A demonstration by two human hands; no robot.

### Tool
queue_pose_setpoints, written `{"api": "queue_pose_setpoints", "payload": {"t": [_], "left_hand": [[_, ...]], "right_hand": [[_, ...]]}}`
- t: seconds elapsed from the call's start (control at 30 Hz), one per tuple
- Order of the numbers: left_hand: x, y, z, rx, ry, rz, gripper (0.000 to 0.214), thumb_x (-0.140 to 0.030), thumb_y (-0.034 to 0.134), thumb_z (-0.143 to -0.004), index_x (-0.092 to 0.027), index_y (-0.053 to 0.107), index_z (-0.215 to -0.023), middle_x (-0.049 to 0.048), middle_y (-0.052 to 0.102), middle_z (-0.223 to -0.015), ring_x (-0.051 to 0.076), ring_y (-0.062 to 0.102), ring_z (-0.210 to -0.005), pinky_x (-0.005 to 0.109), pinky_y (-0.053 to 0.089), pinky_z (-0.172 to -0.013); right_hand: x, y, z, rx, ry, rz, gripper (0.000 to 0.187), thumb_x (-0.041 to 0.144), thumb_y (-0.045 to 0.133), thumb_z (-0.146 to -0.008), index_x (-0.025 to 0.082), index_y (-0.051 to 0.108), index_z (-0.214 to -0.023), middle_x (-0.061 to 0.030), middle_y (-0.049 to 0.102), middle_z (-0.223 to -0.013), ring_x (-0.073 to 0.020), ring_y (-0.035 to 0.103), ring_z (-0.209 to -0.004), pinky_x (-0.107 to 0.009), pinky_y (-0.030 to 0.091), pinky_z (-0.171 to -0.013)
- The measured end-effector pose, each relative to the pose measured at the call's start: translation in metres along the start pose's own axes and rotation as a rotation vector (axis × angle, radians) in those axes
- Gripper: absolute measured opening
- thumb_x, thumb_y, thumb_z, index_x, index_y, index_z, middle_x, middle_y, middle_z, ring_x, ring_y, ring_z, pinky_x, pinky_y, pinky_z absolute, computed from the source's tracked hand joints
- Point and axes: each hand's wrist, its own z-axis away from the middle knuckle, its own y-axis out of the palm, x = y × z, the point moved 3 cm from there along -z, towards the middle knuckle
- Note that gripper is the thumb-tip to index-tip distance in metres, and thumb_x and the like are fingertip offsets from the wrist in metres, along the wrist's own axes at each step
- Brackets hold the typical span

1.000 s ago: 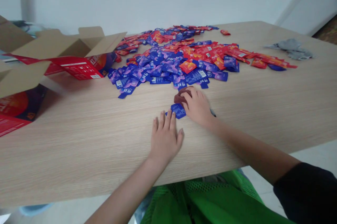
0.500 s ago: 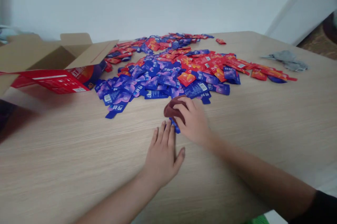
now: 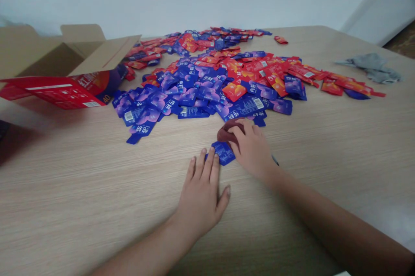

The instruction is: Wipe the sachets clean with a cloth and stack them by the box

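My left hand (image 3: pixel 201 194) lies flat on the wooden table (image 3: pixel 81 189), fingers stretched out, their tips touching the edge of a blue packet (image 3: pixel 223 153). My right hand (image 3: pixel 251 148) is curled round a dark red cloth (image 3: pixel 228 130) and presses it on the far end of that blue packet. Just beyond the cloth begins a wide heap of blue and red packets (image 3: pixel 220 73).
An open cardboard box with red and purple print (image 3: pixel 65 77) lies on its side at the left. A grey cloth (image 3: pixel 372 66) sits at the far right of the table. The table's near right edge runs past my right forearm.
The view has shifted. My right hand with the cloth has slid back over the blue packet, so more of the packet shows than half a second ago. My left hand stays flat.
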Motion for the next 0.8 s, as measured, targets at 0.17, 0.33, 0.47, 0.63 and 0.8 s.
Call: {"api": "queue_pose_setpoints", "payload": {"t": [0.17,0.33,0.47,0.63,0.8], "left_hand": [[0.001,-0.001,0.003,0.003,0.039,0.019,0.068,-0.045,0.042,-0.094,-0.006,0.032,-0.149,0.0161,0.022,-0.159,0.037,0.017,-0.147,0.058,0.023,-0.115],[0.004,-0.003,0.008,-0.002,0.125,0.056,0.062,-0.047,0.037,-0.097,-0.014,0.034,-0.149,0.0097,0.022,-0.161,0.034,0.016,-0.148,0.057,0.020,-0.117],[0.002,-0.004,0.010,0.008,0.137,0.060,0.062,-0.046,0.035,-0.098,-0.012,0.033,-0.149,0.0106,0.023,-0.160,0.037,0.016,-0.147,0.060,0.019,-0.117],[-0.001,-0.004,0.007,0.046,0.102,0.056,0.057,-0.047,0.038,-0.095,-0.010,0.050,-0.138,0.0157,0.050,-0.144,0.040,0.033,-0.140,0.061,0.018,-0.116],[-0.002,-0.004,0.007,0.031,0.096,0.051,0.058,-0.047,0.037,-0.096,-0.011,0.047,-0.141,0.0133,0.045,-0.149,0.037,0.028,-0.143,0.060,0.020,-0.116]], "right_hand": [[-0.031,-0.006,0.001,-0.033,0.009,-0.257,0.020,0.023,0.053,-0.088,0.020,0.060,-0.106,-0.0123,0.055,-0.124,-0.0282,0.053,-0.110,-0.045,0.044,-0.092],[-0.048,-0.037,0.004,0.003,0.006,-0.572,0.022,0.020,0.053,-0.086,0.023,0.058,-0.108,-0.0067,0.060,-0.112,-0.0230,0.058,-0.107,-0.041,0.047,-0.094],[-0.011,-0.050,0.011,-0.030,-0.110,-0.533,0.022,0.020,0.054,-0.087,0.022,0.059,-0.109,-0.0089,0.057,-0.120,-0.0237,0.054,-0.114,-0.042,0.045,-0.099],[0.040,-0.020,0.018,0.084,-0.164,-0.260,0.027,0.020,0.050,-0.090,0.019,0.060,-0.115,-0.0121,0.054,-0.128,-0.0276,0.052,-0.110,-0.046,0.046,-0.093],[0.031,-0.006,0.024,0.106,-0.090,-0.056,0.030,0.025,0.048,-0.091,0.022,0.060,-0.119,-0.0113,0.052,-0.132,-0.0291,0.051,-0.105,-0.047,0.045,-0.089]]}}
